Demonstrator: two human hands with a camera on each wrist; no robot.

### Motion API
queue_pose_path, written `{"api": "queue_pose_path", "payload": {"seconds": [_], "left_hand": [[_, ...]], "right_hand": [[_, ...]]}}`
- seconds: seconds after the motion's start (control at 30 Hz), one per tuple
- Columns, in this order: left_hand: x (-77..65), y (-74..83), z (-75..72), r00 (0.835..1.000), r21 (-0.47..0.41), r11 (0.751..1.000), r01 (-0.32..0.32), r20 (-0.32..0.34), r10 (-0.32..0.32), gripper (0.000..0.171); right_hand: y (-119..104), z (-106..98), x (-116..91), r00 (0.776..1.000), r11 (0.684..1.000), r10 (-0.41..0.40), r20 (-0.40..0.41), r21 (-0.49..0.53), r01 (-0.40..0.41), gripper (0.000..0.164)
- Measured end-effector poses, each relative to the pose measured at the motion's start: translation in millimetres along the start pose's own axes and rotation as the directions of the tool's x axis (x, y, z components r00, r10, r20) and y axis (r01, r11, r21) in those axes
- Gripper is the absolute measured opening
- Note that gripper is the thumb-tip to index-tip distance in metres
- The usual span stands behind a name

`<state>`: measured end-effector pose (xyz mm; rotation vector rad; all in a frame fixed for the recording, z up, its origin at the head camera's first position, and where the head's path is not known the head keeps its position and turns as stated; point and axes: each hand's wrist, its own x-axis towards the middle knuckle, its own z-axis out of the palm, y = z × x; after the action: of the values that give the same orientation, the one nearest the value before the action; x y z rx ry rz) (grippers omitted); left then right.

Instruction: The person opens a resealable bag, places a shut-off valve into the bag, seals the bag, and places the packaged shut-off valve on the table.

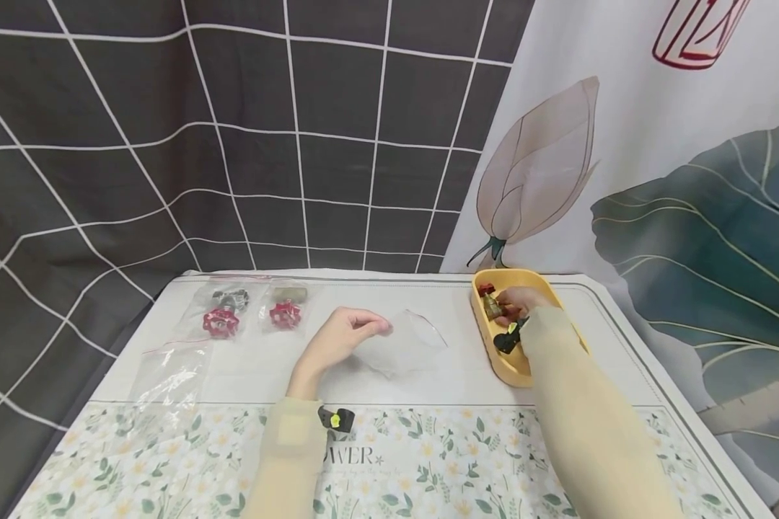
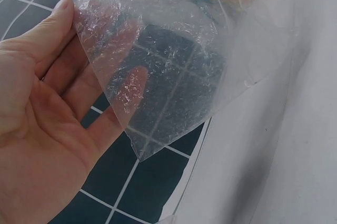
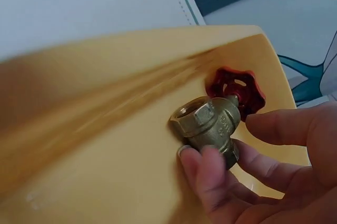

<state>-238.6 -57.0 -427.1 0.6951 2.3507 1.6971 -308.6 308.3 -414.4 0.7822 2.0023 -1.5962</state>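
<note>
My left hand (image 1: 344,337) pinches the edge of a clear plastic bag (image 2: 174,71) between thumb and fingers, and the bag spreads out to the right over the white part of the table. No contents show inside it. Over at the right, my right hand (image 1: 521,301) reaches into a yellow tray (image 1: 503,371). Its fingers curl about a brass valve (image 3: 202,124) with a red handwheel (image 3: 239,90). The valve lies tilted against the tray's inner corner, its threaded opening facing up. Part of its lower end is hidden by the fingertips.
Two clear bags at the back left hold valves with red handwheels (image 1: 221,323) (image 1: 285,315). In front of them a flat clear bag (image 1: 172,378) lies partly on the flowered cloth (image 1: 454,461). A dark grid-patterned curtain (image 1: 337,173) hangs behind the table.
</note>
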Motion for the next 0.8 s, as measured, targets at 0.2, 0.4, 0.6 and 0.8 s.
{"api": "queue_pose_path", "payload": {"seconds": [0.2,0.4,0.6,0.8], "left_hand": [[1.2,-0.7,0.5,1.000,-0.004,1.000,0.004,0.001,-0.004,0.021],[1.3,-1.6,-0.5,1.000,0.001,1.000,0.017,0.004,-0.017,0.021],[-4.6,17.5,-2.4,1.000,0.009,1.000,0.023,0.017,-0.024,0.020],[-11.3,34.8,-3.9,1.000,-0.005,1.000,0.013,0.020,-0.013,0.021]], "right_hand": [[0,-3,7,1.000,0.998,0.021,-0.007,0.061,-0.020,0.042],[0,-9,10,0.994,0.999,0.000,0.108,0.038,-0.004,0.020],[14,-28,53,0.966,1.000,-0.018,0.257,0.028,0.011,0.025],[39,-72,157,0.894,0.994,-0.068,0.442,0.103,0.024,0.023]]}}
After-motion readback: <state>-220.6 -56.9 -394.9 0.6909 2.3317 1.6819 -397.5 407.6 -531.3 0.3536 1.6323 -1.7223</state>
